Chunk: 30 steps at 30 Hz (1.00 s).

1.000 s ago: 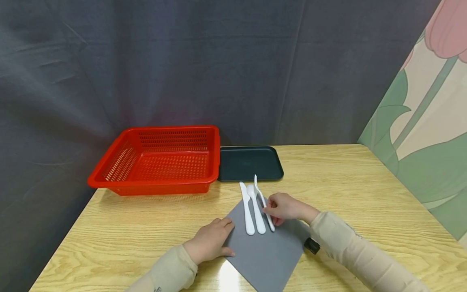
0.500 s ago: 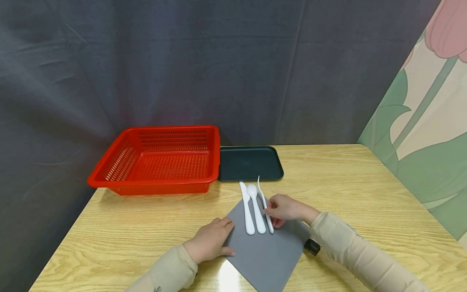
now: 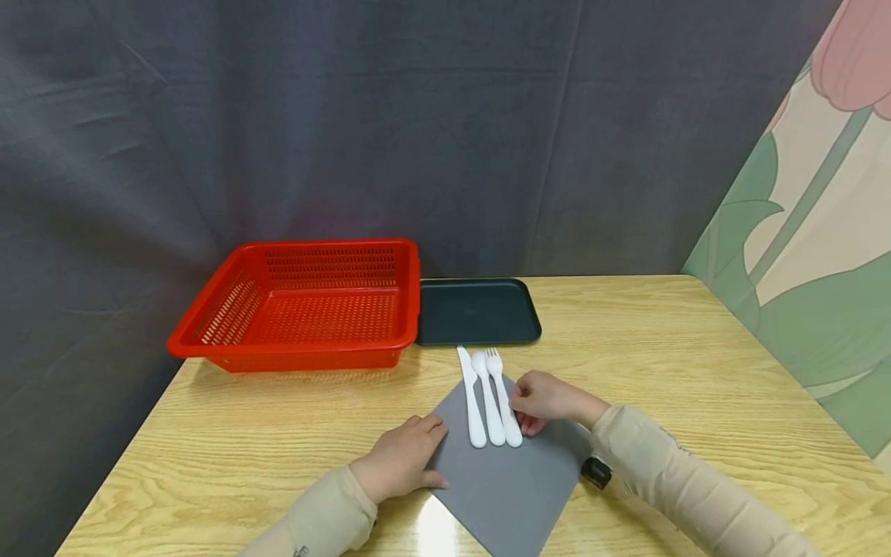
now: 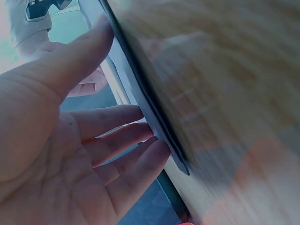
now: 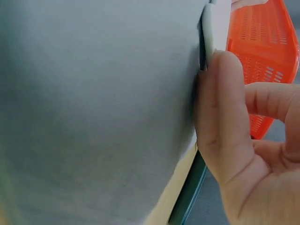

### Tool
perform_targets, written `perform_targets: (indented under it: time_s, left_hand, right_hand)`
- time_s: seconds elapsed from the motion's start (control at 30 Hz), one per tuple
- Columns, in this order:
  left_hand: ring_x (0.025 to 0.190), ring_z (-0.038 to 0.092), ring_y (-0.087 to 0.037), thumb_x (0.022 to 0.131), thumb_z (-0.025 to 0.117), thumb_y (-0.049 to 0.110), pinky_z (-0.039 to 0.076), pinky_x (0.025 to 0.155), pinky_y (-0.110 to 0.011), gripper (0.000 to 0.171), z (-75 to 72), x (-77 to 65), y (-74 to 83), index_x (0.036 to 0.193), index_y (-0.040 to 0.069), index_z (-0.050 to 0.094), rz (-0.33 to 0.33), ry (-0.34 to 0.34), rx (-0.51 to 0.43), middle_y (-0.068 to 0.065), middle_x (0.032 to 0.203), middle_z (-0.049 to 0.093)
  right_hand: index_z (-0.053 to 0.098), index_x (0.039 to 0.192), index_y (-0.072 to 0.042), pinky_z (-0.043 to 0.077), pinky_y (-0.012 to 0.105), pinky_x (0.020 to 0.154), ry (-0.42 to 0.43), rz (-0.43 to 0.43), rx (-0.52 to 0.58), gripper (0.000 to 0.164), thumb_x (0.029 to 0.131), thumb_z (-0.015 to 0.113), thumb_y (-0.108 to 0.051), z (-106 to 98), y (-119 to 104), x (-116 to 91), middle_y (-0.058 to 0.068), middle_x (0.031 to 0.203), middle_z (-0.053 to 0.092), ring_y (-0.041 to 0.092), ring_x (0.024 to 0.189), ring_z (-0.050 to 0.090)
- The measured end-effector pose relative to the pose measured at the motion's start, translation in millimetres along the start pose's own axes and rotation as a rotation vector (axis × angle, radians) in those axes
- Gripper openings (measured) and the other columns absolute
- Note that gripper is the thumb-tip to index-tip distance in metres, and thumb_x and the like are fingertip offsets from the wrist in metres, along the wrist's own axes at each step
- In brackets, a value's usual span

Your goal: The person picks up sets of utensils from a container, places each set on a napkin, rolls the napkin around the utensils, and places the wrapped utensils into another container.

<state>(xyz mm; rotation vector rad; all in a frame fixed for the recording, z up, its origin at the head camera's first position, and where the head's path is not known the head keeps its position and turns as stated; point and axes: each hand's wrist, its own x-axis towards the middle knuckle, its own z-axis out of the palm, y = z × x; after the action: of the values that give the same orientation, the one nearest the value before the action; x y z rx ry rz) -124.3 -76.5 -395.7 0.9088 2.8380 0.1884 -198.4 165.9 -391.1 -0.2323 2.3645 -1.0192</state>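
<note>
A white knife (image 3: 472,402), a white spoon (image 3: 490,402) and a white fork (image 3: 503,394) lie side by side on a grey square mat (image 3: 511,495), their heads past its far corner. The fork is rightmost, flat with its tines away from me. My right hand (image 3: 546,402) holds the fork's handle at its right side; the right wrist view has the fingertips (image 5: 225,63) at the white handle (image 5: 209,28). My left hand (image 3: 404,459) rests along the mat's left edge, fingers extended. In the left wrist view, its thumb and fingers (image 4: 117,119) touch that edge (image 4: 145,93).
A red perforated basket (image 3: 299,360) stands at the back left of the wooden table (image 3: 626,333). Beside it, a dark green tray (image 3: 480,313) lies just beyond the cutlery. A grey curtain (image 3: 418,139) hangs behind, and a flower-patterned wall (image 3: 821,255) borders the right side.
The fork has turned from its edge to lie flat, tines now visible, and shifted left against the spoon. My right hand stays by its handle; my left hand has not moved.
</note>
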Motion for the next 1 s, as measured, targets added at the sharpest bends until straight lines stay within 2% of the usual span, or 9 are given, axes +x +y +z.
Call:
perform_targets:
  time_s: [0.17, 0.37, 0.6, 1.0]
  left_hand:
    - [0.111, 0.054, -0.024, 0.073, 0.074, 0.045, 0.051, 0.085, -0.031, 0.072, 0.1, -0.1, -0.2, 0.127, 0.002, 0.054, 0.003, 0.001, 0.004, -0.009, 0.128, 0.055]
    - [0.111, 0.054, -0.024, 0.074, 0.074, 0.044, 0.051, 0.085, -0.031, 0.071, -0.3, -0.4, 0.0, 0.127, 0.002, 0.054, 0.002, -0.002, 0.000, -0.009, 0.129, 0.054]
    - [0.112, 0.054, -0.024, 0.074, 0.074, 0.045, 0.051, 0.086, -0.031, 0.072, -0.8, -0.6, 0.4, 0.127, 0.001, 0.053, 0.003, -0.007, -0.003, -0.009, 0.130, 0.054]
    - [0.111, 0.054, -0.024, 0.074, 0.074, 0.044, 0.051, 0.085, -0.031, 0.071, -1.3, -0.5, 0.6, 0.127, 0.001, 0.054, -0.003, -0.007, -0.007, -0.009, 0.129, 0.054]
  right_hand:
    - [0.055, 0.074, -0.003, 0.052, 0.024, 0.049, 0.031, 0.027, -0.001, 0.022, 0.090, 0.060, -0.017, 3.3, 0.7, 0.4, 0.003, 0.057, 0.057, 0.007, 0.047, 0.055]
    - [0.056, 0.067, -0.006, 0.051, 0.023, 0.046, 0.104, 0.062, -0.088, 0.026, 0.086, 0.066, -0.022, 8.2, -2.2, 2.7, 0.002, 0.050, 0.057, 0.006, 0.042, 0.054]
    - [0.056, 0.063, -0.006, 0.051, 0.023, 0.045, 0.117, 0.072, -0.126, 0.029, 0.086, 0.066, -0.020, 8.7, -2.9, 3.1, 0.002, 0.049, 0.056, 0.007, 0.041, 0.053]
    - [0.055, 0.066, -0.005, 0.050, 0.022, 0.045, 0.122, 0.086, -0.141, 0.026, 0.086, 0.066, -0.020, 8.5, -6.0, 3.1, 0.002, 0.051, 0.056, 0.007, 0.041, 0.053]
